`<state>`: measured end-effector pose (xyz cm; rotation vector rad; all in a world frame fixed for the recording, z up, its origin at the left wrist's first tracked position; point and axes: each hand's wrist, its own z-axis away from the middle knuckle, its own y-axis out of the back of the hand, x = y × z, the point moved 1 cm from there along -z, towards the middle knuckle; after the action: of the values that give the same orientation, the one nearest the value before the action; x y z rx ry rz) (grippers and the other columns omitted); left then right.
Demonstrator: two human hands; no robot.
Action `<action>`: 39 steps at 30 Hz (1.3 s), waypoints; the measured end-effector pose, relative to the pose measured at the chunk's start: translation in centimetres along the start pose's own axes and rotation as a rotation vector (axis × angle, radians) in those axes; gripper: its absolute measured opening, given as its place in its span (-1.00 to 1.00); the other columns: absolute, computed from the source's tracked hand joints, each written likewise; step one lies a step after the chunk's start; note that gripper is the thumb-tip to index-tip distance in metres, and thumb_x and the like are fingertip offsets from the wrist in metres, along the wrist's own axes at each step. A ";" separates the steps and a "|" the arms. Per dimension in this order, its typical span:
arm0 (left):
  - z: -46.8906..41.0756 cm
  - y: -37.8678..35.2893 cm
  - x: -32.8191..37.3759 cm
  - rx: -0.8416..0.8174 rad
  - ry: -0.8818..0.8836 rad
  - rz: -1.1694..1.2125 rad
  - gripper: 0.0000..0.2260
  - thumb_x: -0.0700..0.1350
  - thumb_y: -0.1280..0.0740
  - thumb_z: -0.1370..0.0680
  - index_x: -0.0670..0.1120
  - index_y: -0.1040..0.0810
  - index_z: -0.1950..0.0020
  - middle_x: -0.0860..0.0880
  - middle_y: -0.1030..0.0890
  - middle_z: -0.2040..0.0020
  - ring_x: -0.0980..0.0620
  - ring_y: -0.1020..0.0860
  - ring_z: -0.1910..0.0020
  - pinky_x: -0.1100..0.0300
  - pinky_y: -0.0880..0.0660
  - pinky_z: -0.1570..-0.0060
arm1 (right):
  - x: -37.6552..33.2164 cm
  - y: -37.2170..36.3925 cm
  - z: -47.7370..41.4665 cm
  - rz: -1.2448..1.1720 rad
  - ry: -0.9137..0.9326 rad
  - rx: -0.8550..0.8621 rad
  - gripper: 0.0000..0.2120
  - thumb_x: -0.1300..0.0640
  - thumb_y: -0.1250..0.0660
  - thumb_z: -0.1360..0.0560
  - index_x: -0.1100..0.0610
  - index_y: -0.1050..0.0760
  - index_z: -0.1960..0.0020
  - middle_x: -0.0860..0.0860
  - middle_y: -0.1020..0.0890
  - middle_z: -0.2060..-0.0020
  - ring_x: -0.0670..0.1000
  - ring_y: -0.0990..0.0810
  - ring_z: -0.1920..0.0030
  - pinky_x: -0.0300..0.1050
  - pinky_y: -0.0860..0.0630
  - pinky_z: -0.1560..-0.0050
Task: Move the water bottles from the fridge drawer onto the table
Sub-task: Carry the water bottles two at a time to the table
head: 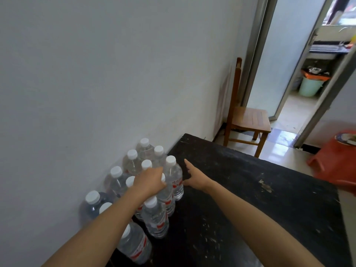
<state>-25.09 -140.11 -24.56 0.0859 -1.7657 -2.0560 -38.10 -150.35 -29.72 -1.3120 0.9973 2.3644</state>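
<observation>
Several clear water bottles [156, 218] with white caps and red labels stand in rows on the black table [250, 199], packed against the wall at its left side. My left hand [149, 181] grips the top of one upright bottle [167, 199] in the outer row, covering its cap. Just right of the bottle row, my right hand [194, 176] hovers over the table with fingers straight and spread, holding nothing, close beside the outermost bottle [176, 180]. The fridge drawer is not in view.
A grey wall runs along the table's left side. Past the table's far edge stands a wooden chair [248, 120] by an open doorway. A red plastic stool [337, 160] sits to the right. Bare black tabletop stretches right of the bottles.
</observation>
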 end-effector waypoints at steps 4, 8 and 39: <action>2.2 0.8 0.4 0.193 -0.045 0.063 -0.89 -0.07 -0.21 -0.50 -0.08 -0.46 0.08 -0.01 -0.49 0.14 0.01 -0.47 0.19 0.18 -0.35 0.29 | 2.6 1.0 4.0 0.046 0.001 0.038 -0.22 0.25 -0.35 -0.45 -0.01 0.01 -0.50 0.05 -0.13 -0.49 0.06 -0.14 -0.47 0.09 -0.25 -0.41; 6.7 0.9 1.3 0.345 -0.127 0.193 -0.80 -0.04 -0.24 -0.52 -0.06 -0.51 -0.09 0.01 -0.52 -0.04 0.00 -0.50 -0.05 0.18 -0.42 0.07 | 4.8 1.8 8.5 0.095 0.007 0.063 -0.29 0.21 -0.34 -0.46 -0.02 -0.06 -0.49 0.02 -0.18 -0.47 0.03 -0.17 -0.45 -0.02 -0.25 -0.40; 28.2 0.7 3.0 0.209 -0.898 0.373 -0.69 -0.08 -0.29 -0.53 -0.12 -0.45 -0.27 -0.09 -0.51 -0.23 0.01 -0.45 -0.22 0.16 -0.36 -0.19 | 1.6 -13.6 52.3 0.615 -0.484 0.872 -0.34 -0.14 -0.30 -0.47 0.04 -0.17 -0.47 0.04 -0.25 -0.44 0.04 -0.19 -0.42 -0.12 -0.15 -0.38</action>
<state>-36.54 -115.00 -17.85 -1.1761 -2.2349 -1.7201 -65.69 -105.31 -18.38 -0.1087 2.0917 1.9610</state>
